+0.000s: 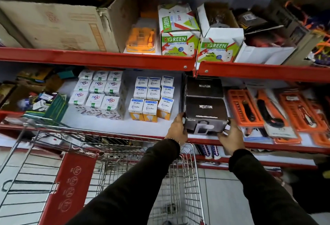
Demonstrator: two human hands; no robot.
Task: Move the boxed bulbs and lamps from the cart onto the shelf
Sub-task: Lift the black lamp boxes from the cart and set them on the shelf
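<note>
Between my fingers, the black lamp box (pixel 205 114) is sitting at the front of the shelf (pixel 125 126), left hand (pixel 175 130) and right hand (pixel 230 138) clamping its sides. Straight beyond them I'm seeing its twin (pixel 204 88), so pushing it back looks like the step in hand.

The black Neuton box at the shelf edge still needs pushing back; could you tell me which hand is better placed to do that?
Probably the right hand: it sits at the front face of the black Neuton box, while the left hand grips its side.
</note>
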